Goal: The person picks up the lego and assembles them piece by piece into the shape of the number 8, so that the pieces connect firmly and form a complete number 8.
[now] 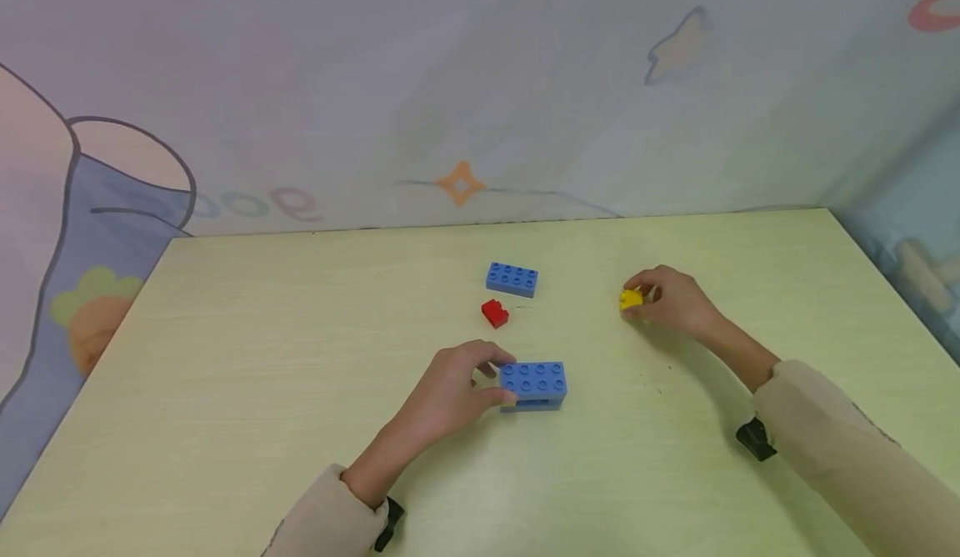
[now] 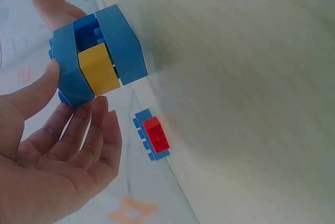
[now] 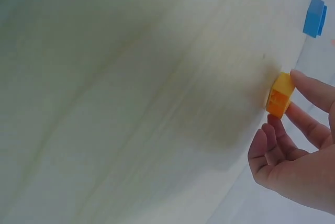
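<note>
Holding a blue & yellow stack [image 1: 534, 383], L hand [image 1: 450, 386] is nr a red block [image 1: 494, 313] & a blue block [image 1: 512, 280] on the surface [image 1: 262, 357]; R hand [image 1: 671, 303] pinches a yellow block [image 1: 631, 300] off to the right.

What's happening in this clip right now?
A person is handling toy building bricks at a table. The left hand grips a blue brick stack with a yellow brick between its upper and lower blue bricks. Off to the right, the right hand pinches another yellow brick, apart from the stack. Beyond the stack lie a loose red brick and, farther back, a blue eight-stud brick, neither held.
</note>
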`<move>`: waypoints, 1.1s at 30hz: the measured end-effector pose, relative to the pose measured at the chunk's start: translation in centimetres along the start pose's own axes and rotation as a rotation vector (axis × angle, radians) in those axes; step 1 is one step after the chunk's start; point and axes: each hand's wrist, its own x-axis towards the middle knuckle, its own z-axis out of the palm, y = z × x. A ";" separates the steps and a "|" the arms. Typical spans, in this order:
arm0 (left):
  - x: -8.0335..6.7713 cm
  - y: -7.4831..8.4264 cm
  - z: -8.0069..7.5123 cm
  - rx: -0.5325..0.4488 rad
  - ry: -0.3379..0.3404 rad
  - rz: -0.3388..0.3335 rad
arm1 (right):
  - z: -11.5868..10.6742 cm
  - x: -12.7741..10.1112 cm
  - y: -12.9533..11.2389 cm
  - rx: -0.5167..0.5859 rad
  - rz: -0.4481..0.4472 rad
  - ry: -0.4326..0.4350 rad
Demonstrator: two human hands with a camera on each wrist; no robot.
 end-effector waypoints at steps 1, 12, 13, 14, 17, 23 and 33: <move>0.0 0.0 0.0 0.000 0.001 0.000 | 0.1 -0.1 -0.1 0.006 -0.005 -0.006; 0.0 -0.1 0.1 -0.008 -0.003 -0.012 | 0.4 -2.5 -2.5 0.135 -0.184 -0.107; 0.0 -0.1 0.1 -0.007 -0.002 -0.010 | 0.4 -2.8 -2.9 0.155 -0.200 -0.118; 0.0 -0.1 0.1 -0.006 -0.001 -0.009 | 0.5 -3.1 -3.2 0.170 -0.213 -0.127; 0.0 -0.2 0.1 0.002 0.001 -0.001 | 0.6 -3.8 -4.5 0.218 -0.256 -0.150; 0.0 -0.2 0.1 0.012 0.001 -0.005 | 1.2 -5.1 -6.6 0.269 -0.341 -0.178; 0.1 -0.1 0.1 0.023 -0.001 -0.014 | 2.7 -6.2 -8.2 0.259 -0.352 -0.154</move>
